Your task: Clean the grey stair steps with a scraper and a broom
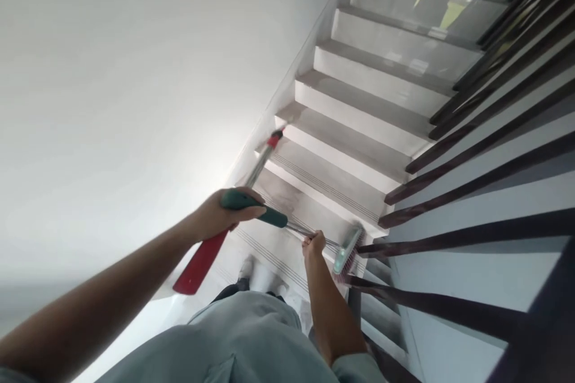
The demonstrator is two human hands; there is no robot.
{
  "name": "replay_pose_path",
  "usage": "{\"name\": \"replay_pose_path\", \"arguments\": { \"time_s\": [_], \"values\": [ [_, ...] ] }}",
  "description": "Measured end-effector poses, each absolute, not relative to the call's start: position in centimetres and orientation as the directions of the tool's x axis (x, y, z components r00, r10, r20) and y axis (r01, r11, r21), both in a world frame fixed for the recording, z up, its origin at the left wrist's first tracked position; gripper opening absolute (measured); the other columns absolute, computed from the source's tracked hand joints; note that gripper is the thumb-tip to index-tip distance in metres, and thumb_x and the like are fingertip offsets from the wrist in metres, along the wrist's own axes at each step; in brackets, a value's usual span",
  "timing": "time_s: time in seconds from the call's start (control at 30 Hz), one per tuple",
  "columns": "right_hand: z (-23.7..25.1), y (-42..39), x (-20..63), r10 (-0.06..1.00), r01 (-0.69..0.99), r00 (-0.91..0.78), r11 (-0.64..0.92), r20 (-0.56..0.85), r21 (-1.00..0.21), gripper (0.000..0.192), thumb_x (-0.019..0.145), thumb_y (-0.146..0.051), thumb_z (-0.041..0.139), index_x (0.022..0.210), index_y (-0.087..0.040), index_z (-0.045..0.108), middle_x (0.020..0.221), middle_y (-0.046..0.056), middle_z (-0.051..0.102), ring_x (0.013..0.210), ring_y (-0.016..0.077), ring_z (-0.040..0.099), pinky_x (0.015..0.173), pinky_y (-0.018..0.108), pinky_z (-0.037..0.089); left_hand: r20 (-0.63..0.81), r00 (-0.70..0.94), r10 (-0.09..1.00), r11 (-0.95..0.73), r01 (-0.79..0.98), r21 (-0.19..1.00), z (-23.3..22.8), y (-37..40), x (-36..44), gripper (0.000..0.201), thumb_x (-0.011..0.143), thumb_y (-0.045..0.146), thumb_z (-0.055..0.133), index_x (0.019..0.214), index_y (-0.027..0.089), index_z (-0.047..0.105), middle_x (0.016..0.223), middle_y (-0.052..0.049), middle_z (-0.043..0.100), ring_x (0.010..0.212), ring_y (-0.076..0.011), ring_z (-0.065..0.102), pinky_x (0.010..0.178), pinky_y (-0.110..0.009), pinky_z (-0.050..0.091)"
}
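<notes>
My left hand [233,212] is closed around the green grip of a broom [274,216] and also around a second pole with a red handle [202,263]. That pole's metal shaft slants up towards the wall and ends in a red and black joint [275,136]; its tip is too blurred to name. Lower on the broom's thin metal shaft, my right hand [314,242] is wrapped in a fist. The pale green broom head [347,254], with reddish bristles, is at the right end of a step, beside the railing bars.
Pale stairs [354,134] with grooved edges run away to the upper right. A white wall [135,72] borders them on the left, and dark railing bars [467,242] on the right. Below the railing, another flight [381,311] shows. My feet [245,269] stand on the steps.
</notes>
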State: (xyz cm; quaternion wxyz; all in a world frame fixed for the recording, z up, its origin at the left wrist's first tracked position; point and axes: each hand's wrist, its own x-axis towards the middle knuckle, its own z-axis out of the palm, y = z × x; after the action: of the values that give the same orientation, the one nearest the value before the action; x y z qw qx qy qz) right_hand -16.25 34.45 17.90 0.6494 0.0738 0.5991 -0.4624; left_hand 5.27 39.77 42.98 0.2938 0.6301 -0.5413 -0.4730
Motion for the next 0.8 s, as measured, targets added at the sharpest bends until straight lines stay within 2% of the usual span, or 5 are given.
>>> {"name": "replay_pose_path", "arguments": {
  "time_s": [0.27, 0.43, 0.5, 0.6, 0.8],
  "values": [
    [19.6, 31.2, -2.1, -0.535, 0.482, 0.466, 0.821, -0.705, -0.305, 0.029, 0.087, -0.028, 0.03, 0.059, -0.022, 0.026, 0.04, -0.009, 0.028, 0.032, 0.004, 0.023, 0.033, 0.015, 0.016, -0.014, 0.225, -0.974, -0.174, -0.71, 0.683, 50.7, 41.9, 9.1, 0.039, 0.066, 0.053, 0.072, 0.086, 0.02, 0.067, 0.061, 0.005, 0.059, 0.052, -0.0084, 0.051, 0.045, -0.016, 0.039],
    [26.6, 30.9, -3.4, -0.754, 0.088, 0.41, 0.593, -0.514, -0.8, 0.043, 0.085, -0.058, 0.044, 0.069, -0.018, 0.048, 0.048, -0.002, 0.05, 0.037, 0.0073, 0.039, 0.032, 0.018, 0.024, 0.184, -0.033, -0.982, 0.135, -0.808, 0.573, 52.6, 41.0, 9.1, 0.035, 0.067, 0.053, 0.071, 0.085, 0.023, 0.07, 0.081, 0.002, 0.063, 0.066, -0.0119, 0.059, 0.057, -0.02, 0.048],
    [31.6, 31.1, -5.3, -0.918, 0.245, 0.37, 0.244, -0.142, -0.938, 0.042, 0.082, -0.058, 0.049, 0.082, -0.017, 0.058, 0.065, 0.0, 0.06, 0.053, 0.0085, 0.053, 0.042, 0.018, 0.039, 0.144, -0.17, -0.975, 0.223, -0.797, 0.562, 52.0, 40.1, 8.2, 0.028, 0.072, 0.047, 0.069, 0.086, 0.022, 0.07, 0.087, 0.0, 0.062, 0.071, -0.0126, 0.059, 0.061, -0.022, 0.051],
    [38.8, 31.4, -6.6, -0.917, 0.441, 0.298, -0.115, 0.266, -0.89, 0.036, 0.08, -0.053, 0.056, 0.093, -0.02, 0.064, 0.099, 0.003, 0.063, 0.088, 0.012, 0.06, 0.068, 0.022, 0.051, 0.064, -0.319, -0.946, 0.301, -0.784, 0.543, 51.2, 38.9, 6.7, 0.021, 0.076, 0.039, 0.066, 0.088, 0.022, 0.069, 0.094, -0.001, 0.062, 0.075, -0.0129, 0.06, 0.066, -0.023, 0.052],
    [41.9, 30.0, -6.4, -0.978, 0.675, 0.146, -0.014, 0.152, -0.737, 0.025, 0.082, -0.043, 0.055, 0.087, -0.02, 0.063, 0.095, 0.003, 0.065, 0.09, 0.0146, 0.062, 0.084, 0.033, 0.053, 0.116, -0.388, -0.914, 0.401, -0.83, 0.387, 50.5, 37.7, 5.7, 0.027, 0.076, 0.048, 0.064, 0.088, 0.025, 0.071, 0.108, -0.003, 0.058, 0.081, -0.015, 0.059, 0.07, -0.027, 0.052]
  ]
}}
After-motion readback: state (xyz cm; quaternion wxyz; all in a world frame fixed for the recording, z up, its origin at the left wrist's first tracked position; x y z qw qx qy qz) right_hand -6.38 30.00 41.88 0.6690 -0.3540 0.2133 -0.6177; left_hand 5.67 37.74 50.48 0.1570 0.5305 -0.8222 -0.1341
